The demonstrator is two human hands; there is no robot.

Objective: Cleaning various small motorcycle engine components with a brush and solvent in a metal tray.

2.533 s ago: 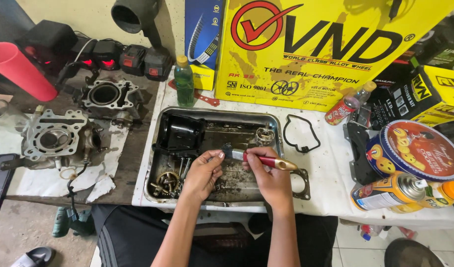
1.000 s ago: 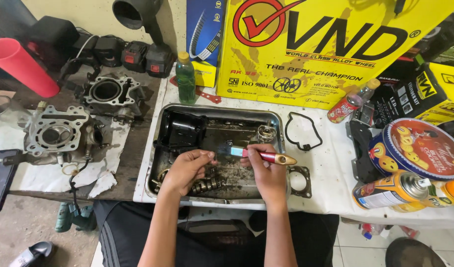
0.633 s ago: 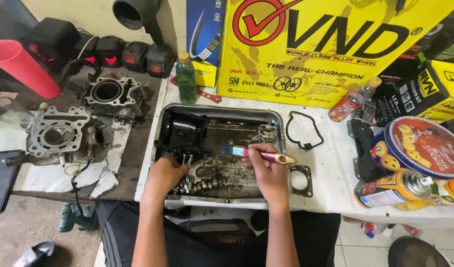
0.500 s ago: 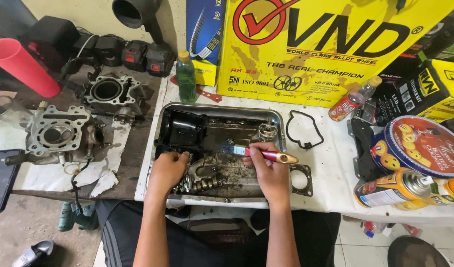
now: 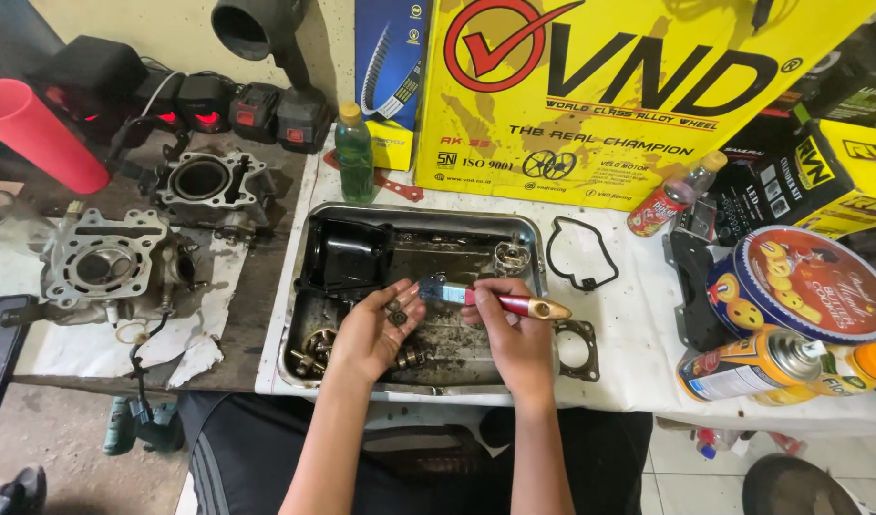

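Over a metal tray (image 5: 414, 221), the right hand (image 5: 514, 329) gripped a brush (image 5: 490, 300) whose long axis lay nearly level, bristles pointing left toward the left hand (image 5: 371, 334). That hand lay palm up, loosely cupped, with a small part (image 5: 397, 312) resting on its fingers.

A green bottle (image 5: 354, 153) stands by a yellow box (image 5: 638, 86); a round tin (image 5: 802, 284) and spray can (image 5: 757, 362) lie right; engine cylinders (image 5: 109, 262) left.

The left hand (image 5: 371, 329) has lifted a small part (image 5: 397, 313) from the tray (image 5: 295, 315).
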